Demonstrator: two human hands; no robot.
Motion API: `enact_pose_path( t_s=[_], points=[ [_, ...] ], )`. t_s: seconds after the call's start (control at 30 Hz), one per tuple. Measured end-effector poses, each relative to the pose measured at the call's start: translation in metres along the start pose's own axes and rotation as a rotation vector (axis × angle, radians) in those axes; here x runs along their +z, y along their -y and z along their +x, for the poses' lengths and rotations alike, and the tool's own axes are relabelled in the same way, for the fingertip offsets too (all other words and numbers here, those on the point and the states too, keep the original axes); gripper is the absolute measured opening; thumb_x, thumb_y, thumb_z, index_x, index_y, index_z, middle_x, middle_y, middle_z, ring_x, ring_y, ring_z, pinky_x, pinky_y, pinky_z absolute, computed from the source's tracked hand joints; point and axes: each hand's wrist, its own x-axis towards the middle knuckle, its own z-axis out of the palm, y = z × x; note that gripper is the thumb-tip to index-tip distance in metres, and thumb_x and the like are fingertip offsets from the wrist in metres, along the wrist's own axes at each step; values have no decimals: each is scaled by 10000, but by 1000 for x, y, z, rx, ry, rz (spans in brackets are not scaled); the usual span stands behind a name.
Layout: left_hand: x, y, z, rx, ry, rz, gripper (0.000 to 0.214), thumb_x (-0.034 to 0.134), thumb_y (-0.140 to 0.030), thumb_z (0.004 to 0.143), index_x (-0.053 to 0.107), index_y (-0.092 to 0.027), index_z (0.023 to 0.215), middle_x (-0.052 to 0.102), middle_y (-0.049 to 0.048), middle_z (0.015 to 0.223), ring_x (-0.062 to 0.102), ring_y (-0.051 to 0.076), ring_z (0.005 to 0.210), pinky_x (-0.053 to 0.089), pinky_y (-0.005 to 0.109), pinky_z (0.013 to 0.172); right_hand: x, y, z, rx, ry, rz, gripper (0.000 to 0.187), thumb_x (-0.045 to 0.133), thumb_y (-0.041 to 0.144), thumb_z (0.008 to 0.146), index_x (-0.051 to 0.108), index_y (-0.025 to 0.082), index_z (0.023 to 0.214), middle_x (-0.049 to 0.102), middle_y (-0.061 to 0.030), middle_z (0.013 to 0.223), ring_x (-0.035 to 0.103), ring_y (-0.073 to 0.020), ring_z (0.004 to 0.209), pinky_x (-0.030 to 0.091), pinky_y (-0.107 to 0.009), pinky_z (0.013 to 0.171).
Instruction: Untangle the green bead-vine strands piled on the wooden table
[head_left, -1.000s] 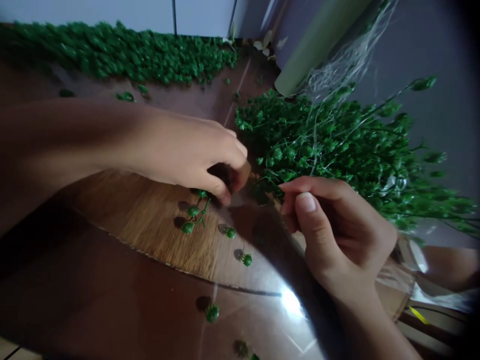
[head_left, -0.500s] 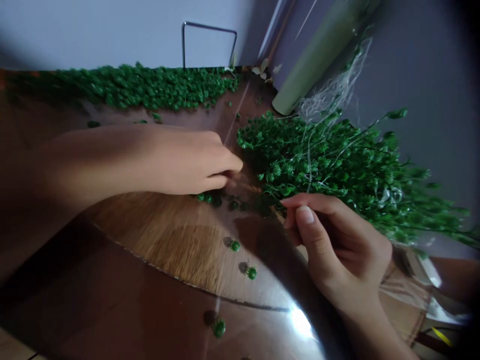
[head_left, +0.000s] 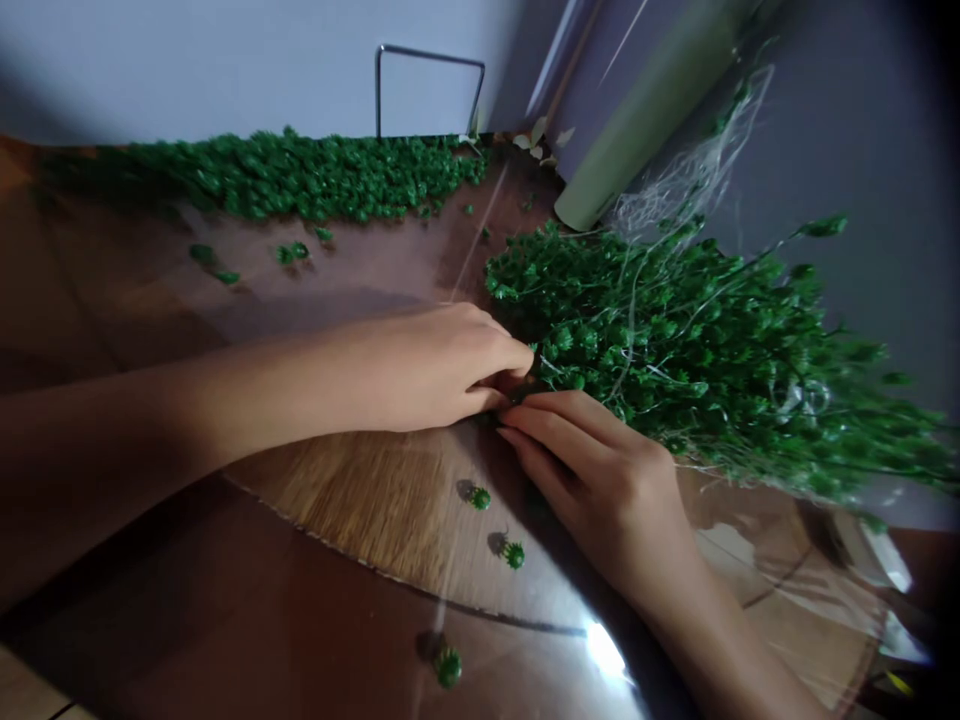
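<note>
My left hand [head_left: 450, 365] reaches in from the left with its fingers closed in a pinch, beside the bunch of green plastic stems [head_left: 720, 350]. My right hand [head_left: 607, 480] comes from the lower right, its fingers pressed together, and its fingertips meet those of my left hand at the bunch's near edge. Whatever lies between the fingertips is hidden. Several small green plastic flower heads lie loose on the table, among them one near the hands [head_left: 480, 498] and one closer to me [head_left: 448, 667].
A long heap of green plastic pieces [head_left: 300, 180] lines the back of the table [head_left: 360, 660], against a white surface with a bent metal wire handle [head_left: 431, 54]. Behind the bunch lean a pale green tube [head_left: 637, 130] and tangled clear threads [head_left: 682, 180].
My left hand has moved right and slightly towards me. My right hand has moved left and turned knuckles up, so the fingertips now meet. The view has shifted slightly.
</note>
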Motion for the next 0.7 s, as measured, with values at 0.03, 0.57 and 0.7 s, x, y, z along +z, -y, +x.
enact_pose_path(
  t_s=[0.03,0.57,0.7],
  points=[
    [0,-1,1,-6,3,-18,134,588,-160,889,700,-232,875,703,-5,873,616,161,812,388,287,719,1,-1,0,-8,20,4,148,583,114,997,712,117,1071,700,-78,1079,653,-146,986,542,-245,877],
    [1,-8,3,-73,45,-32,129,582,-90,849,627,-190,782,659,25,857,560,170,808,358,303,705,6,3,7,84,25,-19,109,580,123,992,686,104,1006,692,-85,967,683,-149,855,547,-271,760],
    [3,-6,2,-51,35,-33,153,576,-96,852,586,-187,730,645,23,831,558,168,810,356,300,706,6,3,7,96,18,-27,103,594,120,986,692,96,1005,691,-78,965,683,-141,854,528,-251,753]
  ],
)
